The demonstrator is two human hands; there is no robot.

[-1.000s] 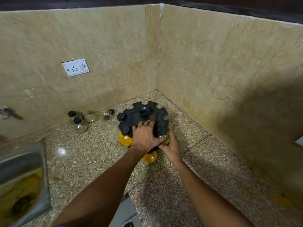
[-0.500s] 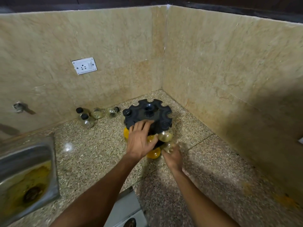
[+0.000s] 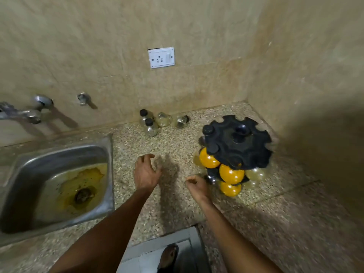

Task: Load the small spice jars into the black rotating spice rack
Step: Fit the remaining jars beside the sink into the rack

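Spice jars (image 3: 230, 174) fill the black rack (image 3: 239, 142) in the tabletop (image 3: 275, 223) corner — right hand (image 3: 197, 187) loosely curled just beside it, left hand (image 3: 145, 171) relaxed, both holding nothing. Four loose jars (image 3: 150, 127) wait by the wall.

Black notched rotating spice rack (image 3: 239, 141) on the speckled granite surface (image 3: 177, 203) — three yellow-filled round jars (image 3: 231, 174) hang in its near slots. Four clear glass jars (image 3: 150, 127) stand by the beige wall. Left hand (image 3: 145, 172) and right hand (image 3: 198, 187) hover empty, fingers loosely curled — steel sink (image 3: 59, 160) at left.
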